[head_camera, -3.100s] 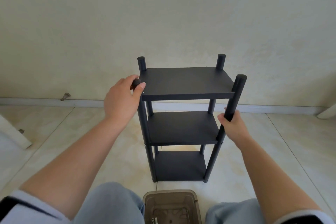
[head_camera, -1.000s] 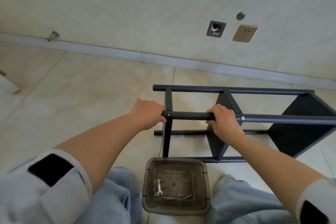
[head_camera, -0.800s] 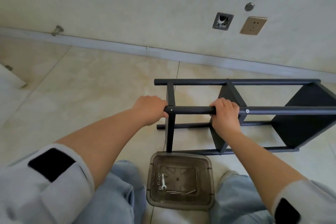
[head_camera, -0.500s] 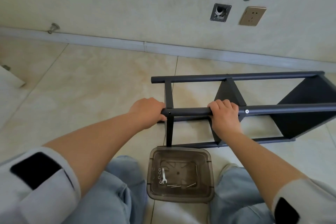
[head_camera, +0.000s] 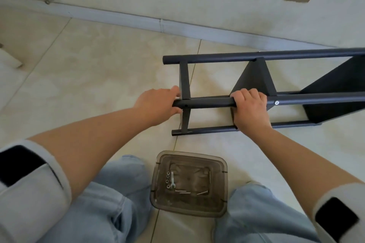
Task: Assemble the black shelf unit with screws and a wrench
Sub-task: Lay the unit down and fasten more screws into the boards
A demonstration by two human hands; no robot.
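- Black shelf unit (head_camera: 254, 77): on its side on the floor tiles, posts running left to right, likely so the post screws face up.
- My right hand (head_camera: 249, 109): wrapped over the near upper post (head_camera: 209, 102), steadying the frame.
- My left hand (head_camera: 158, 104): at that post's left end; grip hidden, cannot tell.
- Tray (head_camera: 223, 181), near, between my knees: wrench (head_camera: 172, 180), screws (head_camera: 183, 191), within reach.

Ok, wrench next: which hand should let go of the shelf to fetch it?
Probably the left hand: it only holds the post's end, and the wrench lies at the left of the tray. The right hand grips mid-post.
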